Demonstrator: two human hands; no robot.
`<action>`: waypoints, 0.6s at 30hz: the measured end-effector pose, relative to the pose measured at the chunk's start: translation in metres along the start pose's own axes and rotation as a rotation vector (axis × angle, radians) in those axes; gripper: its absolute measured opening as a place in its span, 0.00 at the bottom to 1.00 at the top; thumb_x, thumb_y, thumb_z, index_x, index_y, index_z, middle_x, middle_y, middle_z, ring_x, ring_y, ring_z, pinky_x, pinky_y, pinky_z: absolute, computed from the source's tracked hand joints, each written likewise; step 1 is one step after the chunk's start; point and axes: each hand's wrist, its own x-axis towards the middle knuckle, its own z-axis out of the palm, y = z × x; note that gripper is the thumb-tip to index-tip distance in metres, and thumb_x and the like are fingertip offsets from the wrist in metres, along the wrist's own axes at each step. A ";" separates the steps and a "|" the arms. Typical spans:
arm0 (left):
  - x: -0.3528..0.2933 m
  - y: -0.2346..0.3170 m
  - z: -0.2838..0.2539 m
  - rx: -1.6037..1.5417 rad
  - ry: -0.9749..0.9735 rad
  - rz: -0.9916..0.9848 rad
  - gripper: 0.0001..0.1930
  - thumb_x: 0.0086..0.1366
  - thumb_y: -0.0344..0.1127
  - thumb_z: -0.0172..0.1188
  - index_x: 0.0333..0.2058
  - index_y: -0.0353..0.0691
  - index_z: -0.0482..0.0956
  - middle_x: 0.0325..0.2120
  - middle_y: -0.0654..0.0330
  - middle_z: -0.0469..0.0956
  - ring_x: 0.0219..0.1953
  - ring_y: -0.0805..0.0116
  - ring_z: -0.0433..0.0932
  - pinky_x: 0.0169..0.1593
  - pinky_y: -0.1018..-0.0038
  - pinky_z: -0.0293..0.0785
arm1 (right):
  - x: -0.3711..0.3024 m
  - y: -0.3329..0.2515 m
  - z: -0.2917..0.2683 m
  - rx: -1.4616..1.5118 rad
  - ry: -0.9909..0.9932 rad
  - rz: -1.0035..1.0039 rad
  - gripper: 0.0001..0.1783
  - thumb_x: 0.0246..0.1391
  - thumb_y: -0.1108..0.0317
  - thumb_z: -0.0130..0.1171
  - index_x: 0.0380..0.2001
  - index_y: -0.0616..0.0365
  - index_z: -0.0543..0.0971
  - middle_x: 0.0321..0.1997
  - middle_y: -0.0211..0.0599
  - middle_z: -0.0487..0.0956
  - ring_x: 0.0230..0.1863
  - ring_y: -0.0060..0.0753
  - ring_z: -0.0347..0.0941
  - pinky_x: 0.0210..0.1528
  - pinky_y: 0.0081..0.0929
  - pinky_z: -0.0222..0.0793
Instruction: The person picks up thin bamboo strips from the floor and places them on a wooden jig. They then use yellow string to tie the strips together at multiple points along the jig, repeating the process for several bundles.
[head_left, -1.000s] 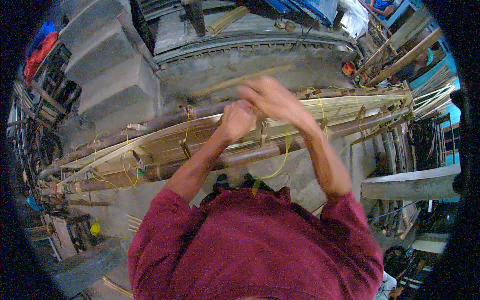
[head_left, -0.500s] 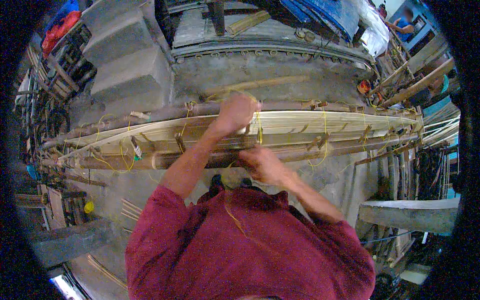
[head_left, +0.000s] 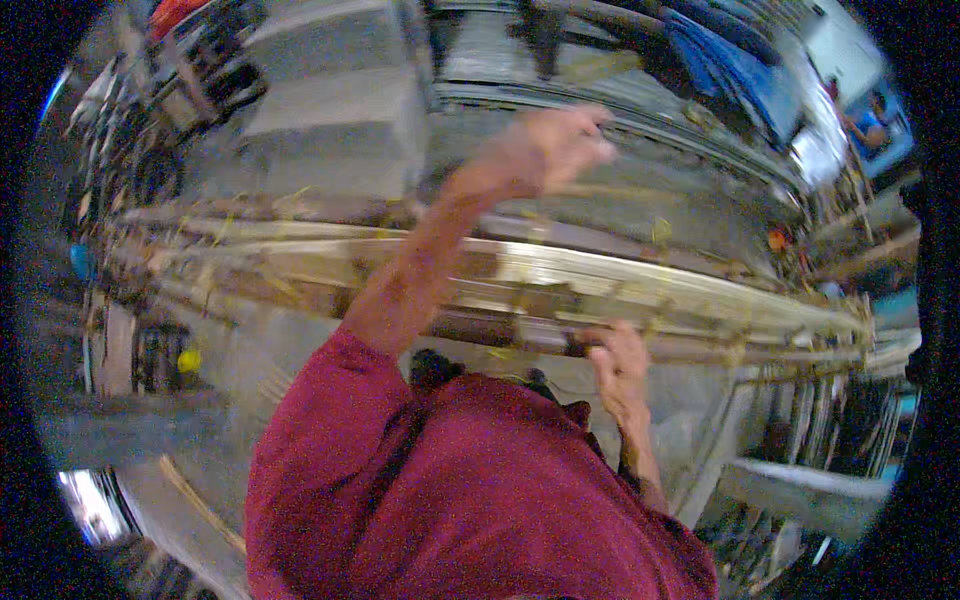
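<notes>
A long frame of two wooden poles lies across in front of me, with pale split strips running lengthwise between them. Yellow cords tie it at several places. Beyond the far pole, my left hand is raised above the floor, smeared by motion; whether its fingers grip a thin strand does not show. At the near pole, my right hand hovers or rests by its edge, thumb and fingers apart, with nothing visible between them. Contact with the pole is too blurred to tell.
Concrete steps rise at the far left. A blue sheet and long metal rails lie at the back. Timber stacks line both sides. A low concrete ledge stands at right. Another person is at the far right.
My left hand has moved from above the strips to beyond the far pole, farther and rightward. My right hand has shifted right along the near pole. The whole view has turned slightly.
</notes>
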 end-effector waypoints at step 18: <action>-0.295 -0.076 -0.310 0.239 1.147 -0.290 0.13 0.59 0.35 0.52 0.39 0.33 0.71 0.33 0.57 0.75 0.35 0.69 0.73 0.40 0.75 0.69 | 0.155 -0.127 0.168 -0.419 -0.041 -0.261 0.08 0.43 0.61 0.56 0.24 0.53 0.76 0.22 0.39 0.73 0.26 0.44 0.71 0.26 0.36 0.66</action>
